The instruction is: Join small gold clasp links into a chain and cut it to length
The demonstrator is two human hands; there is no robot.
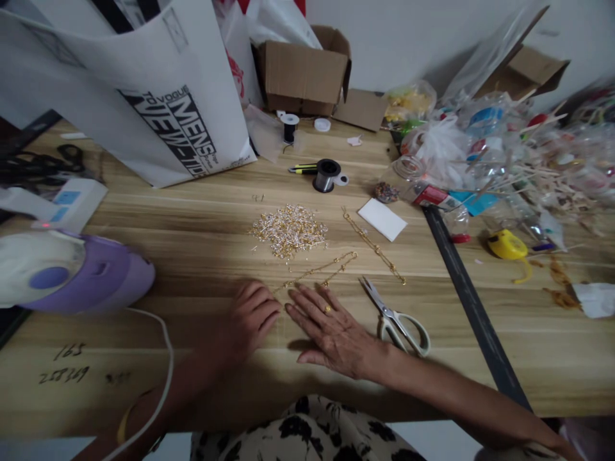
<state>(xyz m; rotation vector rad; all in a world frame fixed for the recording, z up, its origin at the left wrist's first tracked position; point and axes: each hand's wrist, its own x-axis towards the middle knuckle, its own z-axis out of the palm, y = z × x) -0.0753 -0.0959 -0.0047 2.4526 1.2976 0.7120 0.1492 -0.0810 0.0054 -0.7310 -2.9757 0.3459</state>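
Note:
My left hand (254,315) rests on the wooden table with its fingers curled together; whatever may be in them is hidden. A thin gold chain with small beads (314,269) runs from beside those fingers, bends back, and comes down to the fingertips of my right hand (332,328). That hand lies flat, palm down, fingers stretched out, a ring on one finger. Beyond both hands is a pile of small gold and clear pieces (289,230). A second gold chain (375,246) lies to the right, and white-handled scissors (396,320) lie beside my right hand.
A purple and white device (91,272) with a white cord stands at left, before a large white bag (192,109). Farther back are a wire spool (326,175), a yellow cutter (303,169) and a cardboard box (305,73). Plastic bottles, bags and a yellow tape measure (507,244) crowd the right.

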